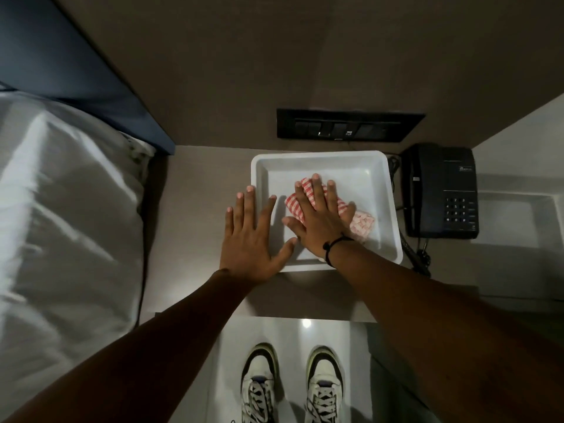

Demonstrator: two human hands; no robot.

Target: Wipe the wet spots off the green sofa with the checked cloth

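A red-and-white checked cloth [361,222] lies bunched inside a white plastic tray [323,161] on a bedside table. My right hand [317,218] rests flat on top of the cloth, fingers spread, palm down, not closed around it. My left hand [250,239] lies flat with fingers apart over the tray's left rim and the tabletop, its thumb reaching into the tray. No green sofa is in view.
A black desk phone [442,190] stands right of the tray, its cord trailing by the tray's right edge. A black switch panel [345,126] sits on the wall behind. A bed with a white pillow [67,209] is at left. My shoes [293,383] stand on the glossy floor below.
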